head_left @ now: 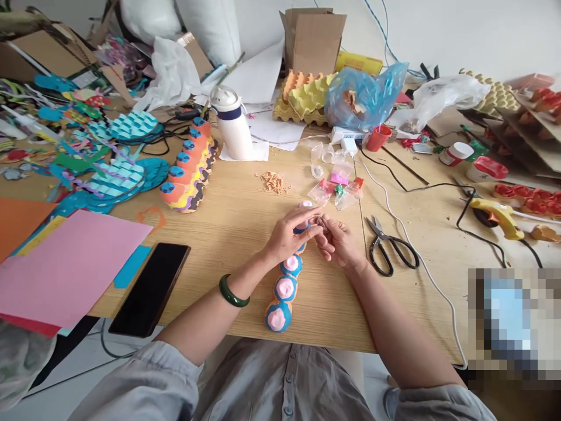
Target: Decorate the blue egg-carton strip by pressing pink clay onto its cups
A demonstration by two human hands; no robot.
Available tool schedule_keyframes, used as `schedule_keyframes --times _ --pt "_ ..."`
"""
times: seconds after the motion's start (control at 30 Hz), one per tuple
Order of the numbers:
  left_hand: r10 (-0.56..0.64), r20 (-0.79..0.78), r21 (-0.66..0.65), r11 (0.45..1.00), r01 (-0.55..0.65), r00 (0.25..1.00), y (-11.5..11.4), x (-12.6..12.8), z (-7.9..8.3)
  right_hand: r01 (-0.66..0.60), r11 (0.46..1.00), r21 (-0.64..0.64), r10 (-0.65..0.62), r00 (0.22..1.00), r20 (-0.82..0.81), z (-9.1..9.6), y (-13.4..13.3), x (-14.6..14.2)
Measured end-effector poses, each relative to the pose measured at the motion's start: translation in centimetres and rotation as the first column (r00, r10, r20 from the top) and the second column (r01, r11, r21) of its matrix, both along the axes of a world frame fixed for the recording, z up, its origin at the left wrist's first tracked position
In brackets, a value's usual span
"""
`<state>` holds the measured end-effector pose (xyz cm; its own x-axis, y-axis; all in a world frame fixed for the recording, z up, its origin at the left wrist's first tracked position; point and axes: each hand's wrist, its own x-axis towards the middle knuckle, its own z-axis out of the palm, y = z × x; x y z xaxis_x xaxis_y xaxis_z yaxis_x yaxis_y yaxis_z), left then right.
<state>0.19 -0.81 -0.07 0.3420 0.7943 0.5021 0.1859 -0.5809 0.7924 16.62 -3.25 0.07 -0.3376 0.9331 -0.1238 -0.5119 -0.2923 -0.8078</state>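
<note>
Over the far end of a painted egg-carton strip [277, 307], my left hand [291, 234] and my right hand [344, 240] meet at the fingertips. Both are closed around something small and dark, too small to make out. The strip has a row of blue rounded bumps topped with pink dabs, on an orange base. It lies lengthwise on the table below my hands, which partly hide its far bumps. Black-handled scissors [385, 245] lie partly open to the right of my right hand. Past my hands are small plastic bags [322, 190] with coloured material.
A phone [149, 289] and pink paper [72, 266] lie at the left. Farther back stand a painted orange carton piece [188, 169], a white bottle [232, 128] and wood-coloured shavings [272, 182]. A white cable [412, 240] and a yellow glue gun [499, 216] are at the right.
</note>
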Motion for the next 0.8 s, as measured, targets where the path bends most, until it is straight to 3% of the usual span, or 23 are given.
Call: schedule_keyframes --times 0.17,0.33,0.5,0.67,0.8 --pt "0.062 0.039 0.097 0.993 -0.065 0.997 -0.5 -0.4 -0.4 -0.097 0.993 -0.069 0.097 0.995 -0.013 -0.6 -0.4 -0.8" --pt "0.1 0.066 0.183 0.977 -0.111 0.993 -0.8 -0.8 -0.2 -0.054 0.997 -0.06 0.053 0.999 -0.014 -0.3 -0.5 -0.6" --pt "0.065 0.064 0.049 0.996 -0.068 0.996 -1.1 -0.7 -0.1 -0.041 0.998 -0.049 0.042 0.999 0.022 0.3 -0.8 -0.4" --pt "0.066 0.068 0.076 0.995 -0.071 0.996 -1.6 -0.7 0.3 -0.113 0.992 -0.051 0.113 0.993 -0.019 0.2 -1.1 -0.8" --pt "0.071 0.087 -0.084 0.994 -0.064 0.994 -1.9 -0.9 0.8 -0.132 0.989 -0.071 0.13 0.991 -0.037 0.3 -1.2 -0.7"
